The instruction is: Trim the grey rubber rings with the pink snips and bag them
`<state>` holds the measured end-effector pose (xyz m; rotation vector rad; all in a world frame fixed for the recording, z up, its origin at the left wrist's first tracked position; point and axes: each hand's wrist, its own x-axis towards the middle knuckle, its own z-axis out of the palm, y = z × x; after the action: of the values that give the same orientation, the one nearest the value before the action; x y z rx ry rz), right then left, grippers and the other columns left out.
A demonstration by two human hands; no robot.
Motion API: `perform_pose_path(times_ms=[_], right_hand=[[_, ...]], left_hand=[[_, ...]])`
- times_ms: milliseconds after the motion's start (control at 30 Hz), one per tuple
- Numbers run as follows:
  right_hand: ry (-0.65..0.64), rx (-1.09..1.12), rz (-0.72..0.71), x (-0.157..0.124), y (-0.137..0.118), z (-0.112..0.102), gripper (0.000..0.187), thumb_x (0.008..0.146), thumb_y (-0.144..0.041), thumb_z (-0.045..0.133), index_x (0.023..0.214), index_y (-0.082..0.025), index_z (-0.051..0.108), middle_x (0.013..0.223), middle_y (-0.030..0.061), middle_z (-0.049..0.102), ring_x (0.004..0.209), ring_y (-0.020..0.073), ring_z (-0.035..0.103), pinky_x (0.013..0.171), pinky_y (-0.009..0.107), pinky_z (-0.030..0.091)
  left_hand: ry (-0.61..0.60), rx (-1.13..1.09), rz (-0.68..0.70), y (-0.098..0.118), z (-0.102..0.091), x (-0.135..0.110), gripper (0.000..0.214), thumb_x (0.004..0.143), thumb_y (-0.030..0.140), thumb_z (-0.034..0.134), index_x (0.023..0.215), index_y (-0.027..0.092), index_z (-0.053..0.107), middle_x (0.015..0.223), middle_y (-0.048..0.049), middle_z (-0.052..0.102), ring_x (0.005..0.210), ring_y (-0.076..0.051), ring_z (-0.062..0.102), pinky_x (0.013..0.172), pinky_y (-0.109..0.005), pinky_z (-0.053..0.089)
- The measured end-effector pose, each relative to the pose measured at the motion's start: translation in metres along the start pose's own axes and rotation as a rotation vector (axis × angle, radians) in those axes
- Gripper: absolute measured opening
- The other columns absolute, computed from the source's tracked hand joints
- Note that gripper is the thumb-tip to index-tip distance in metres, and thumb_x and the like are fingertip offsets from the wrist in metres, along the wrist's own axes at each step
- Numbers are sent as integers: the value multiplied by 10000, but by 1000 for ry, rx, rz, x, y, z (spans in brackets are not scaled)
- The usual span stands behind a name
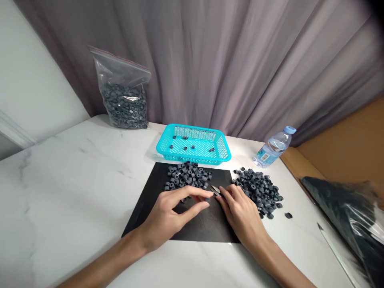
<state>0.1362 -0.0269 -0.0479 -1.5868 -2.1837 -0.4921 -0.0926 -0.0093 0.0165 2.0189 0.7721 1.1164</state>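
My left hand (174, 212) rests on a black mat (156, 200), with thumb and forefinger pinched together near a small dark ring at their tips. My right hand (240, 212) lies beside it, fingers closed on small metal snips (215, 189) whose blades point toward the left fingertips. A pile of dark grey rubber rings (187, 178) sits on the mat just beyond my left hand. A second pile of rings (259, 190) lies on the white table right of my right hand.
A turquoise plastic basket (223, 150) holding several rings stands behind the mat. A zip bag of rings (124, 100) leans at the back left. A water bottle (273, 150) lies at the right, a dark plastic bag (345, 208) and cardboard box (345, 152) beyond it.
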Motion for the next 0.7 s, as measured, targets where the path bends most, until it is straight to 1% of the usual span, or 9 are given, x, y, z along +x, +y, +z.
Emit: perform_pose_path(times_ms=[67,133,200,267,367,467,600,700], right_hand=[[-6,4,1,0,0,-1,419,1093,-367,340,1161,-125,674,956,118,644,889,244,671,704,338,567],[-8,4,5,1,0,-1,415,1093,-367,341,1161,-130,675,951,114,646,888,242,668,704,333,564],[-5,5,9,1,-1,-2,413,1094,-359,338,1158,-131,676,944,111,645,885,240,664,698,334,561],[-6,6,12,1,-1,-2,414,1096,-349,332,1150,-129,679,943,113,643,884,239,663,695,339,559],[-5,-5,11,1,-2,-2,411,1095,-340,333,1142,-131,683,943,115,643,880,240,662,698,341,558],[4,-9,-2,1,-1,-2,409,1095,-332,330,1145,-131,683,934,114,646,871,240,659,693,341,560],[1,1,-8,1,0,-2,392,1090,-318,343,1150,-122,677,944,120,646,878,247,657,702,351,565],[-6,3,-7,0,0,-2,393,1091,-316,332,1152,-126,670,949,121,644,881,248,656,704,346,561]], left_hand=[[19,-122,-112,2,2,1,169,914,195,720,1069,253,752,1075,23,808,1014,-141,755,979,-230,574],[37,-277,-219,4,3,2,151,914,227,721,1059,246,756,1087,8,806,1028,-162,758,988,-264,585],[44,-407,-316,6,4,3,149,902,255,736,1046,221,754,1083,-20,809,991,-183,772,969,-297,606],[39,-482,-383,8,4,4,177,900,284,742,1054,197,750,1053,-50,818,935,-199,787,930,-321,624],[28,-531,-421,9,4,4,228,930,325,712,1099,176,744,1005,-85,828,898,-209,789,884,-334,629],[33,-597,-440,8,5,4,240,946,340,697,1103,166,746,1009,-103,829,891,-207,788,867,-326,623],[41,-734,-476,8,10,3,229,951,329,694,1090,155,749,1033,-113,826,908,-209,791,866,-317,623],[22,-784,-484,9,12,1,220,970,318,672,1101,159,750,1057,-109,824,933,-195,788,881,-293,612]])
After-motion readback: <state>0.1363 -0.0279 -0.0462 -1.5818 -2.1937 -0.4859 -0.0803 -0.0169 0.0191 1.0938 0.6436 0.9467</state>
